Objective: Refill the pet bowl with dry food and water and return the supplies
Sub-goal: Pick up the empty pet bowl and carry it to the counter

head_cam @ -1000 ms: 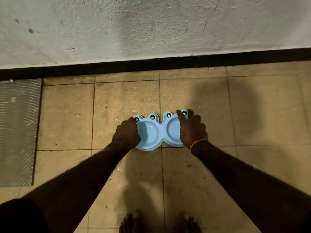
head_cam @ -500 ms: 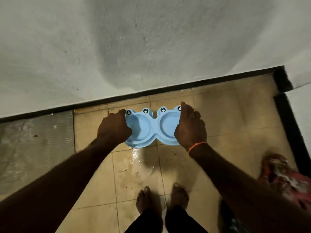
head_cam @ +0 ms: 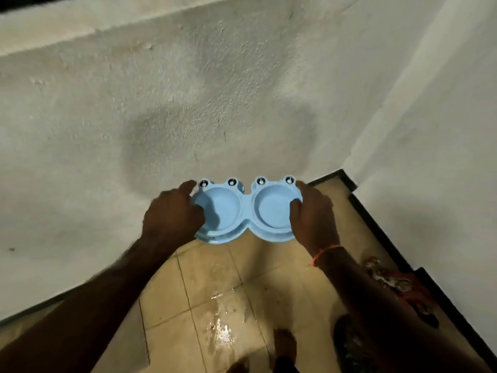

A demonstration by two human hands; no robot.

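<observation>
A rough, off-white plastered wall (head_cam: 188,103) fills most of the view, and a second wall is met at a corner on the right. Below it, a floor of beige square tiles (head_cam: 172,305) is seen, edged by a dark skirting strip, with a shiny wet patch (head_cam: 222,332) lying on the tiles near the bare feet. A red patterned item, perhaps a slipper (head_cam: 398,286), is seen by the right skirting; its kind cannot be told for certain.

The light-blue plastic double pet bowl (head_cam: 246,211), shaped as two frog faces with small bead eyes, is held level in the air in front of the wall, clear of the floor. Both of its round compartments are seen to be empty. Its left end is gripped by the left hand (head_cam: 173,211), with the fingers curled over the rim. Its right end is clasped by the right hand (head_cam: 313,216), with the thumb laid inside the rim and an orange thread (head_cam: 325,251) worn at the wrist.

The step in hand is judged to be the carrying of the empty bowl to where it can be filled; no food or water supplies are visible. For the next move, the bowl should be kept level and set down on a steady surface, and care is called for on the wet tiles.
</observation>
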